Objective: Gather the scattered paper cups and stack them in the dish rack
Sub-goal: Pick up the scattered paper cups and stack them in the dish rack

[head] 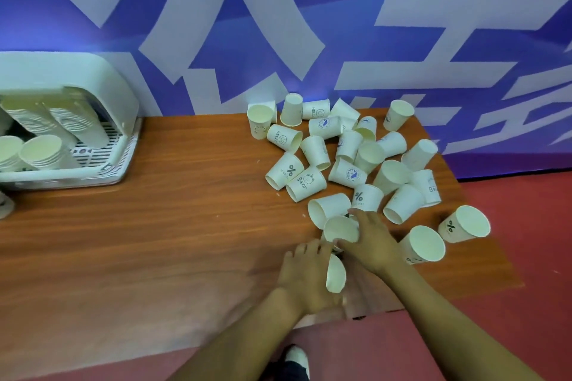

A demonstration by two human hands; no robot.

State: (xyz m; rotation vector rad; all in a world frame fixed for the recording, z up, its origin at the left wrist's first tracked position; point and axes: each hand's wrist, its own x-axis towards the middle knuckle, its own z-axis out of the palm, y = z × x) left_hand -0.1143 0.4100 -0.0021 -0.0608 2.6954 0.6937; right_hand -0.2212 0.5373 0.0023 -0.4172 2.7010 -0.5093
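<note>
While both forearms reach in from the bottom of the frame, the left hand [305, 275] curls its fingers round a paper cup [335, 274] that lies sideways in its grip, mouth turned toward the lower right. Its fingertips are slightly blurred, so how tightly they close is hard to judge. Just above it, the right hand [373, 241] wraps round a second cup [340, 229], thumb along the upper side and fingers curled under the near rim; this cup's mouth faces the upper left. Something small and dark shows between the two hands, too hidden to make out.

Right of centre lies the scattered heap of cups [346, 151], most on their sides, some touching or overlapping, a few printed with "Bear", "HELLO" or a percent sign. Two more cups [425, 244] lie at the right edge of the wooden table [154, 226], near the right wrist.

At the left edge of the frame sits the white dish rack [102, 161], partly cut off, with several tilted stacks of cups [40, 151] inside under its raised lid [77, 77]. Behind stands a blue and white banner [278, 25]; a shoe [297, 359] shows on the red floor [526, 226] at the bottom.
</note>
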